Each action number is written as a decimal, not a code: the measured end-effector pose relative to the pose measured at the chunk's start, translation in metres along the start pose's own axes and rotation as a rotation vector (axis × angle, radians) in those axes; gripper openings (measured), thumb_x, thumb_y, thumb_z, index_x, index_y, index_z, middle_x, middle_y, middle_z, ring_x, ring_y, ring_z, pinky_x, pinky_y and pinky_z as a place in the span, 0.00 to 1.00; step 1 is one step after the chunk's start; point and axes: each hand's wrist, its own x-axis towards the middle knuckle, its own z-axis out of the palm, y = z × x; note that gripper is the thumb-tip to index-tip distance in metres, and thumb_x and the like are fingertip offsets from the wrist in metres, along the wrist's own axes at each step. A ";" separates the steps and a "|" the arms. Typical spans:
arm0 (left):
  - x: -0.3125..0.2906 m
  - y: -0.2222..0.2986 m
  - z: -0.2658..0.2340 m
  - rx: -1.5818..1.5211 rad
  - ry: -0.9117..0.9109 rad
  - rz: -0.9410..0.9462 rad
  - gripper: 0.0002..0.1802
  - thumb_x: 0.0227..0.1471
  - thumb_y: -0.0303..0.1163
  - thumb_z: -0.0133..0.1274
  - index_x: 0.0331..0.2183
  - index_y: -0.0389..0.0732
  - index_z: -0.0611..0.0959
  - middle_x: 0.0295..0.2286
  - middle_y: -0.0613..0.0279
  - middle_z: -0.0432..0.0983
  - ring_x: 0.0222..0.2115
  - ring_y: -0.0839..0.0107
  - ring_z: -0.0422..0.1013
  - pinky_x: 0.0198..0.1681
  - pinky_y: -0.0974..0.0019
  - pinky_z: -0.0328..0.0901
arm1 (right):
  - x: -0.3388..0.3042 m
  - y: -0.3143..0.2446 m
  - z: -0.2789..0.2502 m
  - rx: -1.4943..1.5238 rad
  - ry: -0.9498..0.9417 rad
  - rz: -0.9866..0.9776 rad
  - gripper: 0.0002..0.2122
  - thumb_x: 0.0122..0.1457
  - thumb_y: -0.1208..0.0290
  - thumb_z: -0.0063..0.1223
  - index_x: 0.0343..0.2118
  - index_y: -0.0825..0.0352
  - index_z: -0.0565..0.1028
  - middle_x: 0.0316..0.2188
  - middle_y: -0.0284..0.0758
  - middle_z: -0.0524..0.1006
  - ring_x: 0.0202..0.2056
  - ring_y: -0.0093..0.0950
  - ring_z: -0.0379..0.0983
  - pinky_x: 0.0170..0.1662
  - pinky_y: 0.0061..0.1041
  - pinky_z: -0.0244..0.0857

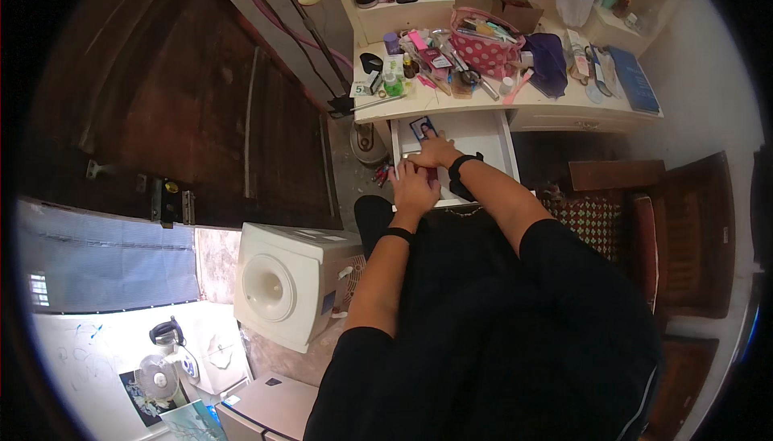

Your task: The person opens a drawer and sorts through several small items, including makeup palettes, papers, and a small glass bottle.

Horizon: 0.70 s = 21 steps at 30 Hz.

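Both hands (pixel 425 169) press a small dark-red item (pixel 432 174), mostly hidden.

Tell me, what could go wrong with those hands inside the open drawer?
The left hand and right hand are both inside the open white drawer, so if it slid shut, fingers might get pinched. The desk right above is crowded, with a green bottle and a pink pen near its front edge; a bump could knock them down onto the hands.
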 end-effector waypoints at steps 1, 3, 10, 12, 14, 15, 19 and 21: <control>-0.002 0.001 0.002 0.037 0.103 -0.029 0.25 0.47 0.46 0.50 0.43 0.38 0.77 0.50 0.43 0.63 0.56 0.47 0.53 0.56 0.35 0.45 | 0.003 -0.006 0.002 0.040 0.007 -0.020 0.40 0.48 0.33 0.43 0.53 0.67 0.71 0.63 0.47 0.53 0.59 0.57 0.50 0.55 0.60 0.52; -0.004 -0.004 0.006 0.003 0.032 -0.084 0.32 0.47 0.50 0.50 0.51 0.42 0.73 0.55 0.41 0.58 0.59 0.41 0.47 0.56 0.29 0.39 | 0.003 -0.023 -0.002 0.140 -0.023 -0.101 0.36 0.49 0.37 0.44 0.50 0.64 0.74 0.58 0.52 0.61 0.55 0.59 0.57 0.54 0.55 0.57; 0.005 0.004 -0.011 -0.049 -0.279 -0.294 0.37 0.50 0.57 0.45 0.58 0.49 0.66 0.61 0.49 0.48 0.59 0.28 0.40 0.59 0.31 0.39 | 0.003 -0.044 -0.037 0.280 0.570 -0.460 0.15 0.47 0.58 0.53 0.27 0.67 0.79 0.24 0.43 0.77 0.30 0.42 0.75 0.35 0.37 0.70; 0.001 -0.003 -0.004 -0.068 -0.292 -0.324 0.39 0.49 0.54 0.45 0.59 0.44 0.64 0.60 0.52 0.50 0.60 0.33 0.39 0.58 0.36 0.47 | -0.003 -0.072 -0.069 0.325 0.793 -0.533 0.13 0.48 0.61 0.51 0.24 0.68 0.77 0.24 0.43 0.76 0.31 0.42 0.75 0.35 0.39 0.69; 0.003 0.001 -0.008 -0.105 -0.282 -0.322 0.39 0.49 0.54 0.45 0.58 0.43 0.65 0.60 0.52 0.50 0.59 0.34 0.42 0.57 0.37 0.50 | 0.010 -0.079 -0.099 0.438 1.196 -0.440 0.09 0.49 0.66 0.50 0.23 0.68 0.74 0.23 0.42 0.74 0.28 0.44 0.74 0.32 0.42 0.68; 0.005 0.004 -0.010 -0.145 -0.272 -0.327 0.38 0.49 0.54 0.45 0.57 0.43 0.65 0.60 0.53 0.51 0.58 0.35 0.45 0.56 0.39 0.54 | 0.018 -0.080 -0.109 0.437 1.205 -0.436 0.09 0.49 0.66 0.50 0.23 0.68 0.74 0.23 0.42 0.74 0.28 0.44 0.74 0.32 0.42 0.68; 0.009 0.005 -0.013 -0.154 -0.306 -0.307 0.36 0.50 0.55 0.45 0.54 0.39 0.70 0.59 0.53 0.51 0.55 0.38 0.51 0.54 0.43 0.58 | 0.047 -0.071 -0.143 0.007 0.713 -0.140 0.16 0.53 0.61 0.47 0.39 0.66 0.76 0.35 0.47 0.76 0.34 0.45 0.76 0.38 0.42 0.71; 0.009 0.003 -0.011 -0.153 -0.263 -0.280 0.36 0.50 0.56 0.46 0.52 0.39 0.72 0.59 0.53 0.52 0.55 0.37 0.51 0.54 0.43 0.58 | 0.057 -0.071 -0.147 -0.094 0.523 -0.109 0.18 0.54 0.57 0.46 0.40 0.65 0.77 0.37 0.47 0.77 0.37 0.44 0.76 0.40 0.40 0.71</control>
